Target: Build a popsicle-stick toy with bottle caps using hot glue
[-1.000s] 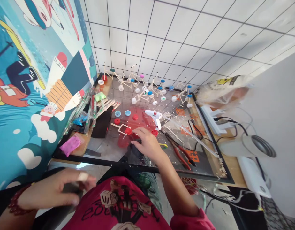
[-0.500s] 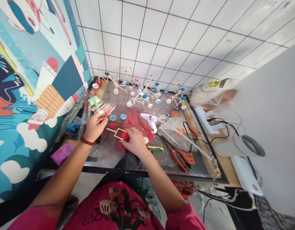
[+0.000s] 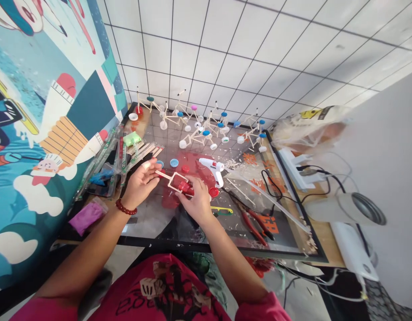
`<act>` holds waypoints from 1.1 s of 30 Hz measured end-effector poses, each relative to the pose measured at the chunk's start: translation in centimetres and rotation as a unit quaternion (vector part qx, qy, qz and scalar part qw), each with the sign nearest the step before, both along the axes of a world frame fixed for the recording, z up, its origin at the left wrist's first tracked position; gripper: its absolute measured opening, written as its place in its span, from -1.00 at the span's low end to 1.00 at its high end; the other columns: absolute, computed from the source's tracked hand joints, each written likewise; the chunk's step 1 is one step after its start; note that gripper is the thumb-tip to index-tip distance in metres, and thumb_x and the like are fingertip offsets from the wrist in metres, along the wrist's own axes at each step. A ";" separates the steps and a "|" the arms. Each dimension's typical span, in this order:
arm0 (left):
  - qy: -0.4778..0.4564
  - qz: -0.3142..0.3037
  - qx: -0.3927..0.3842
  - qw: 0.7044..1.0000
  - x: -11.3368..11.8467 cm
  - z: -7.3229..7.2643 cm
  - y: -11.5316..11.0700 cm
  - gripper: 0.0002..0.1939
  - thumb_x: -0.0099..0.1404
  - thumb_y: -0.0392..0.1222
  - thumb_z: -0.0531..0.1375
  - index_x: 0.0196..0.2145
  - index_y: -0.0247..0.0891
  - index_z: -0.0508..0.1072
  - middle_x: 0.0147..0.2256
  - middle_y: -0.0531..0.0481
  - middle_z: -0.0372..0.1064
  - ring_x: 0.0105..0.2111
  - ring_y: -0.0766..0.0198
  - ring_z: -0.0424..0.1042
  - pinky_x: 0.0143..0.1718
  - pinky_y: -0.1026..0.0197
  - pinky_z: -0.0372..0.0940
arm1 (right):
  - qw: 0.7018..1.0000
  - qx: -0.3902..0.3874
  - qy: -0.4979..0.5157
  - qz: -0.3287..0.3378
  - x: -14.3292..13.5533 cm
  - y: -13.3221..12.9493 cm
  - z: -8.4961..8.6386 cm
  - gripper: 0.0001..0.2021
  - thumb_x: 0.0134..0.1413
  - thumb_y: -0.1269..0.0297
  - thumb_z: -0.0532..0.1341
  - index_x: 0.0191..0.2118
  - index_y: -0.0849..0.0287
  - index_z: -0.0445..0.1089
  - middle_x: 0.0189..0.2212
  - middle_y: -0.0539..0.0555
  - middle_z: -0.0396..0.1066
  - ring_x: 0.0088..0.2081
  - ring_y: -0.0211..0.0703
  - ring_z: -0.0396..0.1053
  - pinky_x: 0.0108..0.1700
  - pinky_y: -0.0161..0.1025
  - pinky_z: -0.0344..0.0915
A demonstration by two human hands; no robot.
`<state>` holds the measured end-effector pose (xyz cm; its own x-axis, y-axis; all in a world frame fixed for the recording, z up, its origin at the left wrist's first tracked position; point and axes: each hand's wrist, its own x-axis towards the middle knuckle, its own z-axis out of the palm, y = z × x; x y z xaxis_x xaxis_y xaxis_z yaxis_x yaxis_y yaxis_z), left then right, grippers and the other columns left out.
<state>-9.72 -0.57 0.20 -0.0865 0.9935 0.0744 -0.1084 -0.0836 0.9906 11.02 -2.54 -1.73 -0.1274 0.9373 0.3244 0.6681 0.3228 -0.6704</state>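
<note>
My right hand (image 3: 197, 198) pinches a small wooden stick frame (image 3: 174, 178) at its right side. The frame is rectangular, with a handle-like stick pointing up and left, and it is raised a little over the glass tabletop (image 3: 149, 218). Close to that stick's free end is my left hand (image 3: 143, 180), its thumb and fingers apart; I cannot tell whether a fingertip touches the stick. Red bottle caps (image 3: 185, 169) lie around and behind the frame. Beyond it are a light blue cap (image 3: 174, 163) and a second one, partly covered by my left fingers.
A white glue gun (image 3: 212, 168) lies right of the frame, near red-handled pliers (image 3: 254, 223) and a yellow-green tool (image 3: 222, 210). Several stick-and-cap models (image 3: 206, 133) stand along the back. Wooden sticks (image 3: 142, 154) and a purple packet (image 3: 87, 216) are at left.
My right hand has lifted the wooden frame slightly and tilted it. My left hand has moved right and down, from beside the wooden sticks to the frame's stick end. The view has shifted slightly.
</note>
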 end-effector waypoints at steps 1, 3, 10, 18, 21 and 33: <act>-0.010 -0.012 -0.012 1.000 0.2 0.0 -0.1 -0.44 0.05 -0.25 0.39 0.05 -0.26 0.45 -0.10 -0.14 0.52 -0.09 0.12 0.52 0.01 0.03 0.39 | 1.000 -0.003 -0.002 -0.001 0.0 0.0 0.0 -0.52 0.01 0.26 0.34 0.09 0.10 0.32 -0.02 0.18 0.45 -0.01 0.09 0.41 0.03 0.01 0.28; -0.027 -0.024 -0.034 0.999 0.5 -0.1 -0.2 -0.47 0.07 -0.22 0.39 0.03 -0.29 0.47 -0.15 -0.15 0.53 -0.19 0.14 0.54 -0.08 0.06 0.43 | 1.000 -0.010 -0.010 -0.003 0.0 0.0 -0.1 -0.51 0.01 0.26 0.34 0.10 0.11 0.31 -0.01 0.18 0.45 -0.01 0.10 0.41 0.03 0.02 0.27; -0.100 -0.024 -0.059 0.993 0.5 0.0 -0.4 -0.49 0.08 -0.22 0.41 0.01 -0.29 0.49 -0.21 -0.15 0.57 -0.24 0.16 0.55 -0.18 0.10 0.47 | 0.999 -0.021 -0.023 0.014 -0.5 -0.3 -0.3 -0.49 -0.03 0.24 0.38 0.07 0.13 0.31 -0.07 0.18 0.49 -0.06 0.11 0.43 -0.01 0.02 0.26; -0.189 -0.061 -0.097 0.975 0.5 0.4 -0.4 -0.72 0.06 -0.19 0.44 -0.23 -0.26 0.61 -0.23 -0.11 0.58 -0.15 0.11 0.56 -0.15 0.11 0.47 | 1.000 -0.023 -0.012 0.006 -0.8 -0.6 -0.4 -0.49 -0.07 0.17 0.42 0.02 0.13 0.31 -0.15 0.15 0.50 -0.11 0.10 0.45 -0.02 0.04 0.26; -0.184 -0.053 -0.099 0.977 0.7 0.2 -0.4 -0.80 0.08 -0.17 0.43 -0.31 -0.26 0.63 -0.27 -0.10 0.58 -0.21 0.16 0.56 -0.18 0.14 0.46 | 1.000 -0.027 -0.007 0.010 -1.0 -0.7 -0.3 -0.50 -0.07 0.15 0.42 -0.01 0.11 0.32 -0.16 0.15 0.50 -0.13 0.09 0.45 -0.04 0.02 0.27; -0.235 -0.075 -0.176 0.953 1.8 0.2 -0.6 -0.73 0.13 -0.10 0.37 -0.22 -0.26 0.62 -0.34 -0.07 0.56 -0.33 0.17 0.54 -0.28 0.14 0.45 | 0.999 0.005 0.000 0.052 -1.4 -1.2 0.6 -0.40 -0.07 -0.05 0.41 0.03 0.15 0.32 -0.17 0.17 0.51 -0.16 0.04 0.46 -0.05 -0.02 0.30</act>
